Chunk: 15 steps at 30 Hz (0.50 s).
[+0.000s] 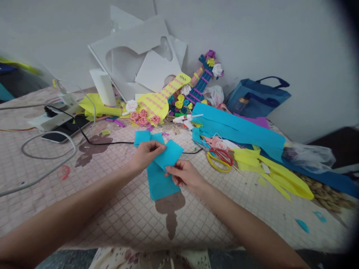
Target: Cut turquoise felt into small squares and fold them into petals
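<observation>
Between my two hands is a small square of blue crepe paper (169, 154), tilted above the table. My left hand (149, 152) pinches its left edge between thumb and fingers. At its lower corner, the thumb and fingers of my right hand (185, 174) are closed on it. Beneath lies a longer blue paper strip (163, 186), partly covered by the square and my hands. Another small blue paper piece (142, 137) rests just beyond my left hand. Scissors (220, 158) with red and yellow handles lie to the right of my right hand.
A white glue gun (184, 119) lies behind, beside a yellow paper guitar (157, 101) with flowers. Blue crepe paper (238, 129) and yellow paper strips (269, 172) spread rightward. A phone (66, 129), power strip (53, 120) and looping grey cable (74, 149) occupy the left.
</observation>
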Each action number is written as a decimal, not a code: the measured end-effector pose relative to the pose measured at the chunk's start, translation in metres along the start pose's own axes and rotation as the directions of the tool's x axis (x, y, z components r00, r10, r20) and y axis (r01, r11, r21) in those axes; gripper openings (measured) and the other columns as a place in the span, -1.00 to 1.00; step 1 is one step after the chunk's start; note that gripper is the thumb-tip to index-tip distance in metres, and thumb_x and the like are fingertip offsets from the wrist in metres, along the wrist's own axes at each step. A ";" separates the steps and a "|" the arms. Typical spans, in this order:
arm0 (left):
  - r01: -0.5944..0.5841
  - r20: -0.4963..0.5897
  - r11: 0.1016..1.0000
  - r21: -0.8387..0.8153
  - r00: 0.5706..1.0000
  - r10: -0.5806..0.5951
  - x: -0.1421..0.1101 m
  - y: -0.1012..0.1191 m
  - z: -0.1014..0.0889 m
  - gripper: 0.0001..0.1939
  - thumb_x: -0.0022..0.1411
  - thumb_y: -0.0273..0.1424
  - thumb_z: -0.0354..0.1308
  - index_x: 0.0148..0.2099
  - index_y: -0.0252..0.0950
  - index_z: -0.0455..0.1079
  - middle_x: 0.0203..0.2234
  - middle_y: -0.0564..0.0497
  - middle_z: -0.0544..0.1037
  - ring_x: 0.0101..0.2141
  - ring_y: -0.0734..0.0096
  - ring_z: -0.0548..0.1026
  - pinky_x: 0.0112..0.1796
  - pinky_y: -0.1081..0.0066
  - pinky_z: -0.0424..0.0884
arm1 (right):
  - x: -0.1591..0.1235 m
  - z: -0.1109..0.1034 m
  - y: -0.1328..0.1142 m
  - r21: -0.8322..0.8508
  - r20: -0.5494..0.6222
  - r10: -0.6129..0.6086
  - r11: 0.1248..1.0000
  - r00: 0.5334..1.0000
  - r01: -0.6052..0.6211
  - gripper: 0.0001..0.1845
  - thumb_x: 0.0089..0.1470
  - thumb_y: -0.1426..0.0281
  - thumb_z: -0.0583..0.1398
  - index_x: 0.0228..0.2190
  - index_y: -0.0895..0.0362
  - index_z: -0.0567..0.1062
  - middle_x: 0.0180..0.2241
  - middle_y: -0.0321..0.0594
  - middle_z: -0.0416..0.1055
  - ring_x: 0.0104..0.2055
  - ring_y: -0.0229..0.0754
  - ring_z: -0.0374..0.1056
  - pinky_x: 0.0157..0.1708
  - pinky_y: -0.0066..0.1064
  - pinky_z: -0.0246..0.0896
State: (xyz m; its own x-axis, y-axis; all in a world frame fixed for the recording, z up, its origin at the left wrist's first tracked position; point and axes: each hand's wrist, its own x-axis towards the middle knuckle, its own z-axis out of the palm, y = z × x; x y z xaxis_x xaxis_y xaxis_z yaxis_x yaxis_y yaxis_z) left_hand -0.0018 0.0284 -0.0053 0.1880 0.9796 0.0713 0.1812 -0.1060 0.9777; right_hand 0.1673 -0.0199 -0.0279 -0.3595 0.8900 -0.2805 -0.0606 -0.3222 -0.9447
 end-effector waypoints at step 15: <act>0.025 -0.002 0.999 -0.022 1.000 -0.025 -0.001 0.002 -0.001 -0.63 -0.02 -0.08 0.21 -0.43 -0.33 0.40 -0.52 0.01 0.45 -0.46 0.44 0.34 -0.46 0.47 0.24 | -0.004 0.000 -0.005 -0.032 0.010 -0.055 0.998 0.998 0.056 -0.63 -0.13 0.12 0.30 -0.43 0.12 0.36 -0.77 -0.50 0.20 -0.77 -0.42 0.03 -0.79 -0.57 -0.17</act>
State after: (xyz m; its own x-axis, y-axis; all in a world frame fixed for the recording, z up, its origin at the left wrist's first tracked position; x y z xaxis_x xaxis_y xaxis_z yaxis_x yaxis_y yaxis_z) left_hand -0.0029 0.0273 -0.0034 0.1816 0.9822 0.0472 0.1641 -0.0776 0.9834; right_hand 0.1693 -0.0213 -0.0222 -0.3650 0.9032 -0.2259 -0.0502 -0.2614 -0.9639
